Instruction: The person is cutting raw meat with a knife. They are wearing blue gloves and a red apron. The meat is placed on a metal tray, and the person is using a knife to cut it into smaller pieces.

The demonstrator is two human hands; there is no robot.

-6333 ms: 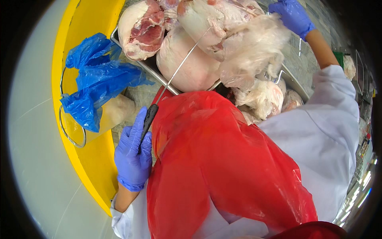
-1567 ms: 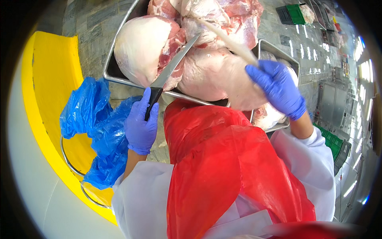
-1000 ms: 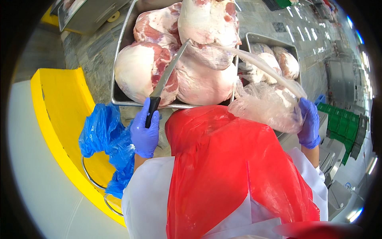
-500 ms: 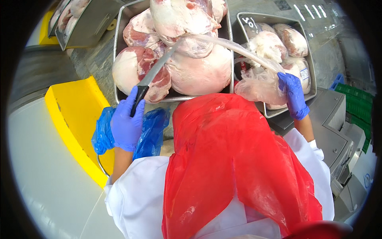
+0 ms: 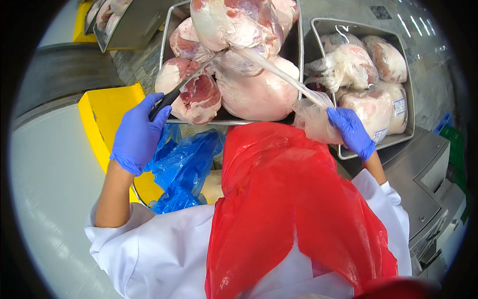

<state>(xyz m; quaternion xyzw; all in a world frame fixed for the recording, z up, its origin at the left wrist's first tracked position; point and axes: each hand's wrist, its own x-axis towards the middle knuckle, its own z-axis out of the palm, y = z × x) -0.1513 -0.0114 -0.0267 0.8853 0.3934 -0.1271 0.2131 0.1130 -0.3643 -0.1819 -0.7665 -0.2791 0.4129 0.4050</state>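
My left hand [image 5: 140, 130], in a blue-violet glove, grips the black handle of a knife [image 5: 193, 75]. Its blade slants up to the right, over the meat, and its tip is by the stretched film. Closed on a clear plastic bag [image 5: 313, 110] is my right hand [image 5: 351, 130], gloved alike. The bag runs taut from this hand up left to the large pieces of meat, where its far end meets the top piece [image 5: 231, 25]. Below it lie a pale piece [image 5: 259, 93] and a redder piece [image 5: 191, 94] in a metal tub [image 5: 301, 45].
To the right, a second metal tub [image 5: 411, 107] holds several pieces of bagged meat [image 5: 383, 59]. Blue plastic bags [image 5: 181, 162] hang beside a yellow stand [image 5: 94, 117] at the left. A steel machine [image 5: 413, 174] stands at the right, near green crates [image 5: 455, 149].
My left hand has moved left and slightly down, turning the knife so its blade looks thinner. My right hand is a little lower and further left, with the bag still in it.
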